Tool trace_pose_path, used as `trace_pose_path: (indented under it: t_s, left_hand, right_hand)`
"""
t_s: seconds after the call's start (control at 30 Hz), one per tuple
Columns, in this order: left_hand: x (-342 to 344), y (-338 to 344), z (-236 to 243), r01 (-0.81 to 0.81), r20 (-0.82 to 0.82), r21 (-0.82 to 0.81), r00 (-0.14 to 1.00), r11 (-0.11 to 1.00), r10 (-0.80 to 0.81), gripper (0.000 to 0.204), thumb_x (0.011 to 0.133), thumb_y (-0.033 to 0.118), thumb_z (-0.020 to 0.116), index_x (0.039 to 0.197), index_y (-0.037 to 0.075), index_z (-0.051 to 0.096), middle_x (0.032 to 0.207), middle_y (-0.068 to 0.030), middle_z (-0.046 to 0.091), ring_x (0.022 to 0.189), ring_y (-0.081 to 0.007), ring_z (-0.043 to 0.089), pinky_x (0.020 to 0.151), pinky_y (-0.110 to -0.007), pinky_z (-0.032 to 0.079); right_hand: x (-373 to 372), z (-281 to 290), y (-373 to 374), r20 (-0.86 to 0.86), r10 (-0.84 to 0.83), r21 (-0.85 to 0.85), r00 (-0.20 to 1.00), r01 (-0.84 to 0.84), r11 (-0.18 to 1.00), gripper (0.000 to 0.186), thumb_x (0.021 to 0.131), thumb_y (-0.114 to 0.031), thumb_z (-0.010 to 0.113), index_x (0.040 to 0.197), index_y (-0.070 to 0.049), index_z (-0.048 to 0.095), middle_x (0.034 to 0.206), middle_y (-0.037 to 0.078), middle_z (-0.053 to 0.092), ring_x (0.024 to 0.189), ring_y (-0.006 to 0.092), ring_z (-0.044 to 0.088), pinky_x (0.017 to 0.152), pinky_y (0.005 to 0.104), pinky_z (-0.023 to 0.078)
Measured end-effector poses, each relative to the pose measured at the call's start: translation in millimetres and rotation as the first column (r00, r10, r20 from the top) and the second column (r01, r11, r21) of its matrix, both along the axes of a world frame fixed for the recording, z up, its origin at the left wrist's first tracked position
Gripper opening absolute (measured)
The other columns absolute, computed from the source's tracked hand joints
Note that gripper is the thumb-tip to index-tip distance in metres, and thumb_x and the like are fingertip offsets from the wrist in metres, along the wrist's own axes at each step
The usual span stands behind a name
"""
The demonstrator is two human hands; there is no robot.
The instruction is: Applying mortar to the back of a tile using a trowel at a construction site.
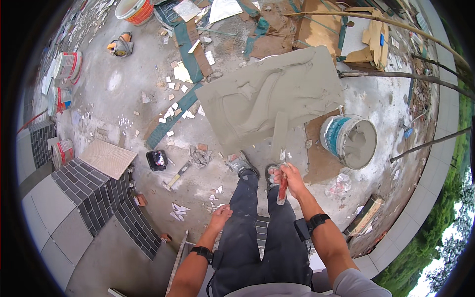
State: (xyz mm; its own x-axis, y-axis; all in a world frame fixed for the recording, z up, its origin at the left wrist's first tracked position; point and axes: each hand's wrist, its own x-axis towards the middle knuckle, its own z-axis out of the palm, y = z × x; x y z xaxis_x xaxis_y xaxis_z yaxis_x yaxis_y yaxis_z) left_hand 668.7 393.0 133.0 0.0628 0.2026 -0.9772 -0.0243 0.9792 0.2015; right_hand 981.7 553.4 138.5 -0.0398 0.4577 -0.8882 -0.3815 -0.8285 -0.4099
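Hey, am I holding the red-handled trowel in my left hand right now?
No, the right hand grips the red-handled trowel, while the left hand is beside the left trouser leg.

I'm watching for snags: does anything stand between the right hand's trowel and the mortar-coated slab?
Nothing visible does: the trowel in the right hand overlaps the near edge of the mortar-coated slab in this view. Whether they touch, I cannot tell.
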Motion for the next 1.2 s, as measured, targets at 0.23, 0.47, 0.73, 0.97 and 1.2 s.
trace_pose_path:
  t_s: [0.23, 0.47, 0.73, 0.97, 1.2]
  left_hand:
    - [-10.9, 1.1, 7.4, -0.074, 0.001, 0.011, 0.997, 0.997, 0.074, 0.046, 0.095, 0.037, 0.051, 0.129, 0.004, 0.051, 0.11, -0.0114, 0.064, 0.099, -0.018, 0.06, 0.087, -0.03, 0.046]
    - [-20.5, 14.7, 10.8, -0.117, 0.005, 0.06, 0.993, 0.991, 0.117, 0.048, 0.096, 0.038, 0.05, 0.13, 0.005, 0.049, 0.109, -0.012, 0.065, 0.099, -0.0189, 0.061, 0.088, -0.031, 0.046]
    - [-31.0, -16.3, -4.4, -0.235, -0.007, 0.048, 0.972, 0.971, 0.236, 0.043, 0.094, 0.035, 0.057, 0.122, 0.002, 0.055, 0.097, -0.009, 0.066, 0.086, -0.0143, 0.061, 0.078, -0.027, 0.048]
    - [-41.2, -2.7, -8.6, -0.203, -0.041, 0.086, 0.977, 0.975, 0.207, 0.043, 0.094, 0.033, 0.057, 0.122, 0.0, 0.055, 0.1, -0.0117, 0.065, 0.09, -0.0159, 0.062, 0.08, -0.028, 0.05]
    - [-43.5, -13.6, 0.9, -0.219, -0.036, 0.042, 0.975, 0.975, 0.22, 0.046, 0.094, 0.034, 0.057, 0.123, -0.001, 0.054, 0.101, -0.0109, 0.064, 0.091, -0.0154, 0.061, 0.083, -0.029, 0.049]
  right_hand:
    - [-47.6, -2.5, -0.3, 0.578, 0.71, -0.01, 0.403, -0.866, 0.5, 0.031, 0.091, -0.027, 0.056, 0.104, 0.0, 0.051, 0.071, 0.013, 0.062, 0.061, 0.0256, 0.062, 0.055, 0.038, 0.05]
    - [6.9, -8.5, 46.3, 0.901, 0.429, -0.269, -0.071, -0.866, 0.421, 0.034, 0.088, -0.032, 0.058, 0.098, 0.0, 0.052, 0.067, 0.02, 0.062, 0.07, 0.0368, 0.064, 0.06, 0.0438, 0.05]
    - [-84.4, 19.3, 22.4, 0.875, 0.484, -0.121, 0.017, -0.96, 0.253, 0.036, 0.086, -0.031, 0.059, 0.095, 0.003, 0.053, 0.078, 0.024, 0.065, 0.069, 0.0382, 0.065, 0.059, 0.0453, 0.05]
    - [-37.6, -7.7, 121.7, 0.881, 0.471, -0.203, 0.041, -0.867, 0.454, 0.029, 0.087, -0.031, 0.059, 0.091, -0.004, 0.05, 0.074, 0.02, 0.063, 0.064, 0.0333, 0.064, 0.056, 0.0417, 0.05]
    - [-167.5, 21.4, 129.4, 0.064, 0.278, 0.014, 0.959, -0.279, 0.96, 0.025, 0.09, -0.033, 0.055, 0.087, -0.009, 0.049, 0.061, -0.002, 0.046, 0.045, 0.0066, 0.043, 0.039, 0.0246, 0.035]
